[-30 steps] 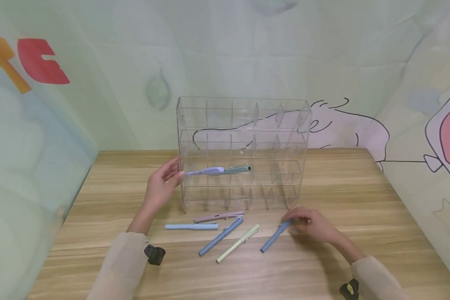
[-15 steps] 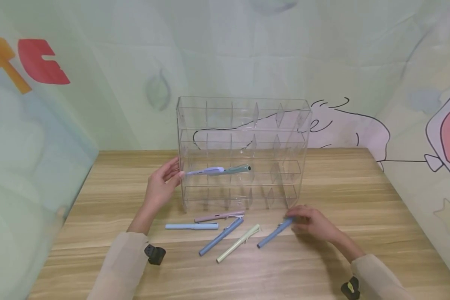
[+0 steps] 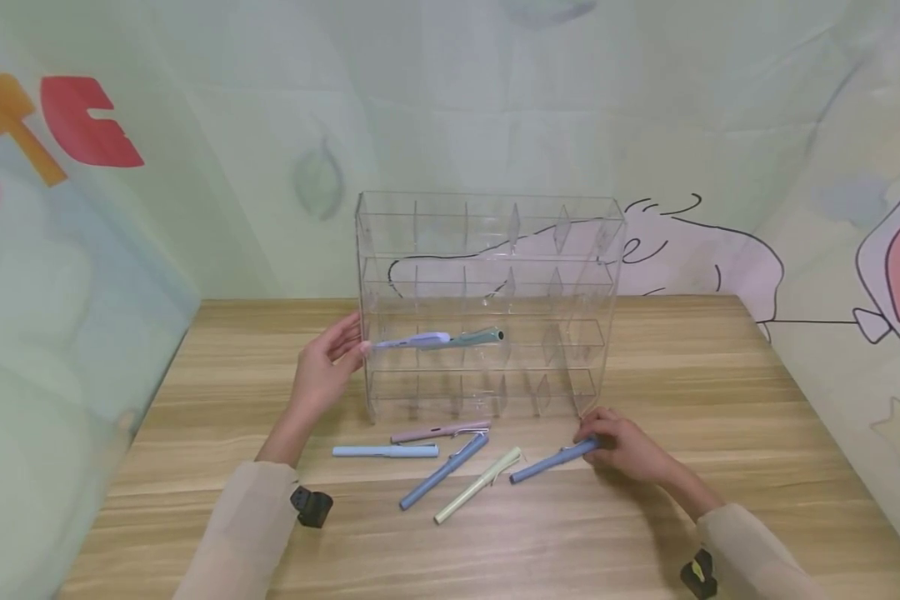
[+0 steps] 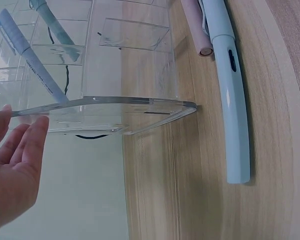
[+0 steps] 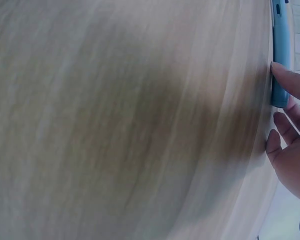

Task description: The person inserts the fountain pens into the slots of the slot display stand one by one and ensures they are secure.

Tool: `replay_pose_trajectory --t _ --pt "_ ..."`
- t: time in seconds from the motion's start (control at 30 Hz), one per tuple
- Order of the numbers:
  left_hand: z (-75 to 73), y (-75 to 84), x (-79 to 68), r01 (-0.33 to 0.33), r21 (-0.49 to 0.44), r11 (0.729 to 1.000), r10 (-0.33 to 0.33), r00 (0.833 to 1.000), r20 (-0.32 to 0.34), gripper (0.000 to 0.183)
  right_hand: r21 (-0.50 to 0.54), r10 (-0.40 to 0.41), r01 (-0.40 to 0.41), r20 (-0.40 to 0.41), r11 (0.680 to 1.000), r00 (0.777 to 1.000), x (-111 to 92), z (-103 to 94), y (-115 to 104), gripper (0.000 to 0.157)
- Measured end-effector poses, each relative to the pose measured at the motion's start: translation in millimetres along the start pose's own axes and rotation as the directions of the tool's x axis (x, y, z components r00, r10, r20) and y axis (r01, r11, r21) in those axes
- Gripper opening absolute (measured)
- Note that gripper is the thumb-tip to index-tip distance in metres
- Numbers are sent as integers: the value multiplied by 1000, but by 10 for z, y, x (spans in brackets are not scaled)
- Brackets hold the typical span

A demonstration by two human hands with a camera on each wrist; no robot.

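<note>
A clear acrylic pen rack (image 3: 487, 287) with several compartments stands upright at the back of the table. My left hand (image 3: 322, 371) holds its left side panel at the edge, thumb in front and fingers behind, as the left wrist view (image 4: 17, 165) also shows. Inside the rack lie a lilac pen (image 3: 423, 340) and a dark green pen (image 3: 480, 337), end to end. At the rack's front right corner my right hand (image 3: 626, 446) pinches the end of a blue pen (image 3: 547, 462) between thumb and fingers. That blue pen (image 5: 281, 45) is low over the wood in the right wrist view.
In front of the rack lie a mauve pen (image 3: 431, 433), a light blue pen (image 3: 386, 452), another blue pen (image 3: 442, 473) and a pale green pen (image 3: 476, 487). The wooden table (image 3: 720, 375) meets a printed cloth backdrop (image 3: 270, 167) behind the rack.
The right hand has swung the blue pen, its free end turning left and away from me, so it lies closer to sideways. My left hand has stayed on the rack.
</note>
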State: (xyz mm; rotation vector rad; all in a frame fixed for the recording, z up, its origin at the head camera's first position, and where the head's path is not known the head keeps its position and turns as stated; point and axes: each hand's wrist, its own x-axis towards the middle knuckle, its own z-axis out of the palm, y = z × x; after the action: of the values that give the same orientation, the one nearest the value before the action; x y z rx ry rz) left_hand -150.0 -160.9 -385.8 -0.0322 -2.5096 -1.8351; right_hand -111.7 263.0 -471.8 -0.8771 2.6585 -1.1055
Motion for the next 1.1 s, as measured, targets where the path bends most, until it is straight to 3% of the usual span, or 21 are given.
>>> replay_pose_trajectory --t 0.3,0.57,0.83,1.1 --pt "9 -4 9 -15 0 1000 15 1000 4 48 13 -10 10 13 1000 1000 -21 -33 30 20" --pt "17 -1 13 -16 -2 1000 16 1000 3 48 161 43 -59 102 985 994 -91 -174 12 19" --pt "11 -1 5 -8 -4 1000 8 1000 -4 48 96 85 -94 87 991 993 -137 -368 -82 16" --pt "0 -7 -4 -5 0 1000 5 1000 -4 48 91 73 -76 32 993 997 -75 -603 -305 15"
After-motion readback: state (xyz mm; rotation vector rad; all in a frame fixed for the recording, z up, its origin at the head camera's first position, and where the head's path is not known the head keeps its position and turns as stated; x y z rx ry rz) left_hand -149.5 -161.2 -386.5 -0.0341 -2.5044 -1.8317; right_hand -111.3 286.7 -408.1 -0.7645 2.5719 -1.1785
